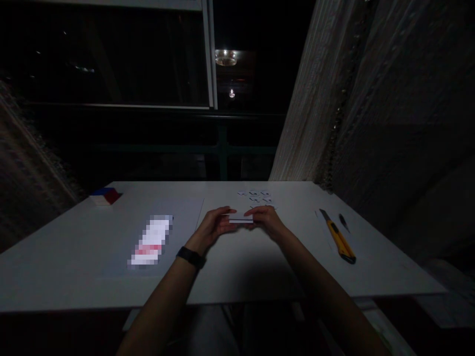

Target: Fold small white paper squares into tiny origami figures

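Note:
Both my hands are raised over the middle of the white table. A small white paper strip, flat and with a dark line along it, spans the gap between them. My left hand pinches its left end, fingers closed behind and thumb on top. At the right end, my right hand grips it the same way. Just beyond the hands lie several small white paper pieces with dark marks, set out in rows. The dim light hides what the marks are.
A yellow utility knife lies at the right, blade out, beside a dark pen-like object. To the left, a lit phone has a blurred screen. A red, blue and white cube sits at the far left, near a curtain.

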Available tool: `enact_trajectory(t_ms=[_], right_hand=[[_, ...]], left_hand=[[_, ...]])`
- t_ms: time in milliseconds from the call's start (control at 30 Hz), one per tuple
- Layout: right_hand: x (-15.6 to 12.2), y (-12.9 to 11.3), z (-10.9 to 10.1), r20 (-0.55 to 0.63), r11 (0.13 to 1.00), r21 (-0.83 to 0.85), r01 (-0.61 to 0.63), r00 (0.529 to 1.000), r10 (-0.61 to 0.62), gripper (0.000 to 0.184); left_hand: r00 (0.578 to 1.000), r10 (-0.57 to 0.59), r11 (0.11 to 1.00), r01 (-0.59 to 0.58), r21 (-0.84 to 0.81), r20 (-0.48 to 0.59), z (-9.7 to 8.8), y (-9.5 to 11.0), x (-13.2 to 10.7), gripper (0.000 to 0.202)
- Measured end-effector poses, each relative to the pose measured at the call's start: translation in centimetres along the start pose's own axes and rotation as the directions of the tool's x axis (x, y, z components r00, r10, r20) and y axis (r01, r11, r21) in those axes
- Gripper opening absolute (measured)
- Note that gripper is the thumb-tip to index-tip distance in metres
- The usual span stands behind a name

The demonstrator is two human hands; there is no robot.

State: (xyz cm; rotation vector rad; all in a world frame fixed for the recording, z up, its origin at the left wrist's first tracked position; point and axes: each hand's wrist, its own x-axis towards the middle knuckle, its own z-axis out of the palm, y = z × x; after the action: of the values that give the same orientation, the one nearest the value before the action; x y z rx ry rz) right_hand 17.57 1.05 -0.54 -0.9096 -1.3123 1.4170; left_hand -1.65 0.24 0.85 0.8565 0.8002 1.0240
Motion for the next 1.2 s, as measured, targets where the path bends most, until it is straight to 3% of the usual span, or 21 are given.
enact_trajectory(t_ms=[167,300,400,600,667,767,867,1067,1200], right_hand=[[-0.2,-0.1,0.0,0.079,1.000,-0.003,0.003,0.997,-0.003,0.023],[-0.4,0.0,0.6,0.130,0.999,-0.055,0.003,0.991,0.004,0.044],[-0.2,0.7,1.2,0.099,0.994,-0.103,0.024,0.995,-0.014,0.054],[-0.1,1.5,2.2,-0.019,0.970,-0.240,0.049,0.998,-0.056,0.050],[-0.2,1.6,2.4,-0.059,0.918,-0.389,0.075,0.993,-0.106,0.048],[-0.4,1.5,2.7,-0.076,0.809,-0.574,0.124,0.976,-0.204,0.042],[-0.4,1.4,3.0,-0.063,0.800,-0.584,0.138,0.975,-0.214,0.035],[0.2,1.8,3.2,-0.199,0.922,-0.369,0.118,0.959,-0.202,0.037],[0.1,2.0,3.4,-0.244,0.960,-0.240,0.142,0.949,-0.201,0.038]], left_hand=[[0.988,0.119,0.984,-0.105,0.145,-0.095,0.4,-0.6,0.1,0.032],[0.983,0.166,0.970,-0.148,0.192,-0.081,0.4,-1.1,0.3,0.035],[0.976,0.207,0.955,-0.187,0.232,-0.064,0.6,-1.1,0.4,0.041],[0.951,0.276,0.920,-0.220,0.325,-0.137,0.7,-1.2,0.6,0.032],[0.925,0.344,0.871,-0.248,0.424,-0.164,0.4,-1.4,0.8,0.028],[0.868,0.484,0.710,-0.314,0.630,-0.113,-0.1,-1.8,1.1,0.025],[0.844,0.531,0.635,-0.336,0.695,-0.078,-0.1,-1.8,1.0,0.024],[0.909,0.383,0.873,-0.297,0.387,-0.167,1.1,-1.2,0.5,0.036],[0.929,0.327,0.921,-0.272,0.279,-0.173,1.2,-1.2,0.4,0.032]])
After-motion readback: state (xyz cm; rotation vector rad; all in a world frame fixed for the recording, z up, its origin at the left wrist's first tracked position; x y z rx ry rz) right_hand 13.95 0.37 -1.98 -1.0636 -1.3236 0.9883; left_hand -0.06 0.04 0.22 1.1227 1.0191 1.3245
